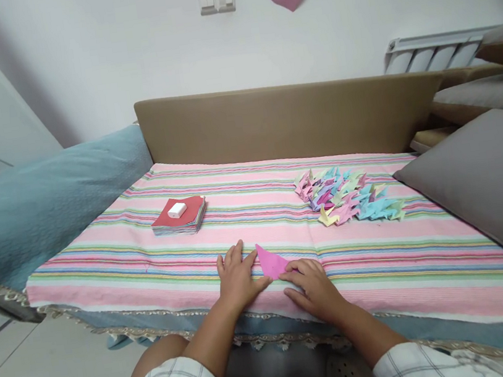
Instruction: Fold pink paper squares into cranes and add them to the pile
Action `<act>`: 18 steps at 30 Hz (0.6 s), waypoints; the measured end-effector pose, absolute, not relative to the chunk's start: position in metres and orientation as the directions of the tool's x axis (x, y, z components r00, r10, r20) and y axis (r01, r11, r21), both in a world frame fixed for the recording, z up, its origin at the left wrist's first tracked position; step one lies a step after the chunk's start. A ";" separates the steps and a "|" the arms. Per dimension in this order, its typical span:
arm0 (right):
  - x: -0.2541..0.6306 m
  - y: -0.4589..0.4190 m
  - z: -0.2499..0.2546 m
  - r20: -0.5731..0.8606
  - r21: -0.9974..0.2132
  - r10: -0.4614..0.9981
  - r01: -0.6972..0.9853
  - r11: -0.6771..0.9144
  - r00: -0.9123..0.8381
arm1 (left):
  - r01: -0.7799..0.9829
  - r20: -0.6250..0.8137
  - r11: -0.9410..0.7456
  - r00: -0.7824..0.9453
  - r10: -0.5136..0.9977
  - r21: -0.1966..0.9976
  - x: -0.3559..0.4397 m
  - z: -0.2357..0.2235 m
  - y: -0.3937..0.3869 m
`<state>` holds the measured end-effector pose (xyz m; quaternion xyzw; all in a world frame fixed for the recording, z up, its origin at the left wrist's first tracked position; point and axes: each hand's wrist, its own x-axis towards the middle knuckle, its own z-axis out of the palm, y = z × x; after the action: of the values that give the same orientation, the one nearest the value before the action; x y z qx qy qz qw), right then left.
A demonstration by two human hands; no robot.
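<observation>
A folded piece of bright pink paper [271, 265], roughly triangular, lies on the striped cloth between my hands. My left hand [237, 276] rests at its left side with fingers spread over the cloth, the thumb reaching to the paper's lower edge. At the paper's right corner, my right hand [310, 285] has its bent fingertips on the paper; its thumb is slightly apart, lower down. Farther back on the right, several folded paper cranes [346, 195] in pink, blue, green, yellow and purple sit in a cluster.
A stack of square paper [190, 221] with a red top sheet stands back left, a small white box [176, 210] on it. Grey cushions [489, 180] line the right side. Behind the striped cloth [241, 183] rises a brown backrest [288, 118].
</observation>
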<state>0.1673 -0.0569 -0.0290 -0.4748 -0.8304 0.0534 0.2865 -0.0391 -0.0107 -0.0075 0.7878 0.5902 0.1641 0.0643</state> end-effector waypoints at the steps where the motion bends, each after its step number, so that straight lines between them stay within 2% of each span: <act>1: 0.168 -0.056 -0.029 0.432 -0.382 0.820 0.748 0.544 -0.376 | 0.907 0.192 -0.298 0.250 0.949 0.297 -0.038 -0.008 -0.013; 4: 0.172 -0.052 -0.033 0.481 -0.427 0.818 0.730 0.533 -0.316 | 0.899 0.224 -0.313 0.252 0.942 0.307 -0.036 -0.010 -0.018; 8: 0.173 -0.048 -0.038 0.537 -0.412 0.816 0.778 0.474 -0.213 | 0.890 0.241 -0.323 0.252 0.937 0.323 -0.034 -0.011 -0.021; 12: 0.172 -0.046 -0.040 0.525 -0.393 0.836 0.826 0.405 -0.160 | 0.890 0.238 -0.316 0.245 0.940 0.329 -0.034 -0.012 -0.021; 18: 0.172 -0.045 -0.041 0.495 -0.427 0.856 0.816 0.390 -0.150 | 0.890 0.244 -0.310 0.236 0.941 0.333 -0.033 -0.011 -0.022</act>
<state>0.1717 -0.0446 -0.0406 -0.5517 -0.7576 0.0285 0.3476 -0.0330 -0.0218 -0.0111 0.7837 0.5841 0.2019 0.0622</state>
